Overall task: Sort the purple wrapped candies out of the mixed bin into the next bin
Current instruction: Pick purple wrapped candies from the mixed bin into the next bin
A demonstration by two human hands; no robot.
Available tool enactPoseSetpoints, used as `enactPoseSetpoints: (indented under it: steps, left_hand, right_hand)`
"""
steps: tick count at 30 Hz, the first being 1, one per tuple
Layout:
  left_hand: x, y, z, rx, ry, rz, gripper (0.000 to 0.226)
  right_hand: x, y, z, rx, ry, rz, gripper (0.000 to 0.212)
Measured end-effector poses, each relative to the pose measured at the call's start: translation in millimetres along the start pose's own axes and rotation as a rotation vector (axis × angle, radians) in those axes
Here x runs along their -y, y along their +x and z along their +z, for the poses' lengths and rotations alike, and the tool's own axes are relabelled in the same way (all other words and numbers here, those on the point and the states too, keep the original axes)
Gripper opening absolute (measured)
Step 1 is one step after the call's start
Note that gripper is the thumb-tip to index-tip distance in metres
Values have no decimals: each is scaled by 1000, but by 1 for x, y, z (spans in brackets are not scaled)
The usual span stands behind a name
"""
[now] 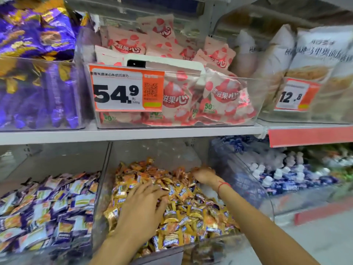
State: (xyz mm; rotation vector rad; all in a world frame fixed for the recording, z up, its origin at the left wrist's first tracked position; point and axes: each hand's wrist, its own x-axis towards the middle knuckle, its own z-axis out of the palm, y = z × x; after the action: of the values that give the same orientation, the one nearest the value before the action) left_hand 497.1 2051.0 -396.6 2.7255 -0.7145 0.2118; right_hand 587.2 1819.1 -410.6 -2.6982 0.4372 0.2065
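Both hands are in the middle clear bin [104, 180] on the lower shelf, which is heaped with gold and orange wrapped candies [193, 213]. My left hand [141, 209] lies palm down on the heap, fingers bent into the wrappers; whether it holds one is hidden. My right hand [203, 175] reaches to the far right of the heap, its fingers buried among the candies. A red string circles that wrist. The bin to the left holds purple and white wrapped candies [47, 209]. A few dark purple wrappers show among the gold ones near the front right.
The upper shelf [133, 133] overhangs the bins, carrying pink candy bags behind a 54.9 price tag [126, 88], purple bags at left and white bags at right. A curved clear bin [238, 178] with blue and white sweets stands to the right.
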Motion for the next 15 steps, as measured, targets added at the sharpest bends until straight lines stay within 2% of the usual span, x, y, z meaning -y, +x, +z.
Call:
enactPoseSetpoints:
  steps: [2, 4, 6, 8, 11, 13, 15]
  left_hand:
    - [-2, 0, -1, -34, -54, -26, 37]
    - [-4, 0, -2, -96, -110, -47, 34]
    - [-6, 1, -4, -187, -176, -87, 32]
    - [-6, 0, -7, -284, -219, -123, 31]
    - [-5, -1, -8, -384, -279, -118, 31]
    - [-5, -1, -7, -346, -296, -98, 34]
    - [-6, -1, -5, -256, -290, -40, 37]
  right_hand:
    - [21, 1, 4, 8, -8, -14, 46]
    - [40, -7, 6, 70, 129, -45, 44]
    - [54, -23, 9, 82, 295, -143, 31]
    - [60, -48, 12, 78, 383, -280, 29]
    - [51, -91, 22, 177, 222, -505, 46]
    - [40, -112, 23, 221, 93, -624, 55]
    - [33, -133, 10, 326, 104, -667, 53]
